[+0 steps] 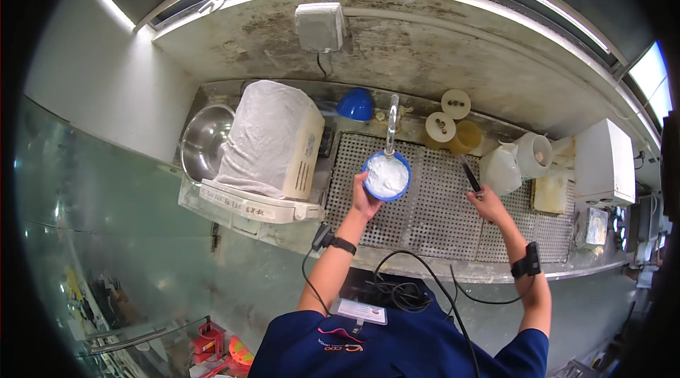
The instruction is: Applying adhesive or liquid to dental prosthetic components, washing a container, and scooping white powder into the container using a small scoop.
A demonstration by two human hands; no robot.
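My left hand (363, 196) grips a round blue bowl (386, 177) by its near-left rim and holds it under the curved metal tap (391, 123). The bowl is full of white foam or liquid. My right hand (486, 202) is to the right, above the perforated metal drain surface (432, 201), and holds a thin dark utensil (469, 175) that points up and away. I cannot tell whether the utensil is a knife or a spatula.
A white appliance draped with a grey cloth (265, 140) stands at the left, beside a steel bowl (203, 140). White jugs (517, 162), yellow and cream cups (453, 130) and a white box (602, 162) stand at the right. A blue funnel-like object (356, 104) lies behind the tap.
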